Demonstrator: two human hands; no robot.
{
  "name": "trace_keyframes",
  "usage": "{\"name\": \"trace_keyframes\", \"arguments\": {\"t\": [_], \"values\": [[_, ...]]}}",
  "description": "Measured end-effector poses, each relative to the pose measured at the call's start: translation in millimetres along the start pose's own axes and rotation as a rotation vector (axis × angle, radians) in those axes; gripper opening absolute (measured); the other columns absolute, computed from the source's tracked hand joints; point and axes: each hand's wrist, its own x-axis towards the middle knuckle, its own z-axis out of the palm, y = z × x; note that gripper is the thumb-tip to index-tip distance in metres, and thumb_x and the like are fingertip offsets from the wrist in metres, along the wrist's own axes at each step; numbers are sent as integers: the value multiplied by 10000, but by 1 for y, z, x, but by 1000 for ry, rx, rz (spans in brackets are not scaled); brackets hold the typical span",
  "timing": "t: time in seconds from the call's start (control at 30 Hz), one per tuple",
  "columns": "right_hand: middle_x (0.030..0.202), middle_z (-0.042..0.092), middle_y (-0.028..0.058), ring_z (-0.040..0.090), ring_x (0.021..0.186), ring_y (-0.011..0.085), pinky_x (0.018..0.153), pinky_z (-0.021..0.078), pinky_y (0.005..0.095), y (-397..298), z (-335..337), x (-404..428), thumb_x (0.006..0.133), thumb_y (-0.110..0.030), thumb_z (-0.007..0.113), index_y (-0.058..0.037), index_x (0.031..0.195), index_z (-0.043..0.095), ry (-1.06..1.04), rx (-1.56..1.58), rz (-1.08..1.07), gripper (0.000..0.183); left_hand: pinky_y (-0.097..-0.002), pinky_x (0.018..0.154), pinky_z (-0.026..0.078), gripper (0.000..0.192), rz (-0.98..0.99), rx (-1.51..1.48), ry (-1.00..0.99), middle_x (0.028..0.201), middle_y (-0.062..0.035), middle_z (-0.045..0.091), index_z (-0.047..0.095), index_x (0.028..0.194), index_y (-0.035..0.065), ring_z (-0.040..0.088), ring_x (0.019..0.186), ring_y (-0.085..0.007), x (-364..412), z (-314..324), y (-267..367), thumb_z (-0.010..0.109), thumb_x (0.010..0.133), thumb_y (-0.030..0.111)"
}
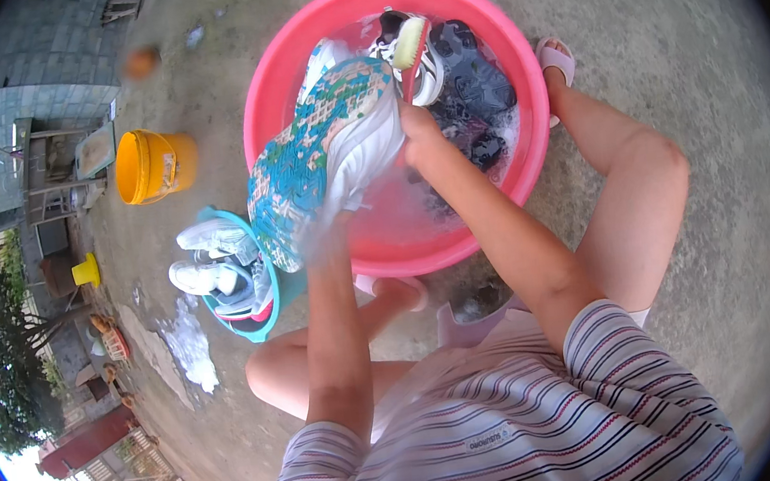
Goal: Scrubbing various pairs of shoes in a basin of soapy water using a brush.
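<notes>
My left hand is shut on a white sneaker and mostly hidden by it. The sneaker is held over the pink plastic basin, its blue, white and peach patterned sole facing up. In my right hand is a scrubbing brush with a red handle and pale bristles, bristles turned toward the sneaker's toe but apart from it. Below the brush, a black and white sneaker sits in the basin. Dark shoes lie partly under sudsy water at the basin's right side.
A turquoise bucket filled with several shoes stands left of the basin. Farther left are a yellow bucket and a small yellow container on the concrete ground. Wet suds lie there too. My slippered feet flank the basin's near and right sides.
</notes>
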Motion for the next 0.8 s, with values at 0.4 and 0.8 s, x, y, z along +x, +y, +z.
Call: {"name": "trace_keyframes", "arguments": {"t": [0.4,0.8], "values": [[970,554,215,545,879,315,692,399,363,21,-21,11,788,-209,513,-3,1047,514,361,-752,-588,331,-381,861,397,374,-136,-210,37,1103,-63,521,507,1081,84,502,996,-214,-10,10,-2,347,821,301],[693,586,94,600,667,193,598,451,288,25,-127,-29,712,-249,587,-72,999,583,405,-1395,-783,337,-427,957,274,494,-170,-1373,886,1154,-87,471,462,1148,85,440,1067,-252,34,1,-17,340,803,417]]}}
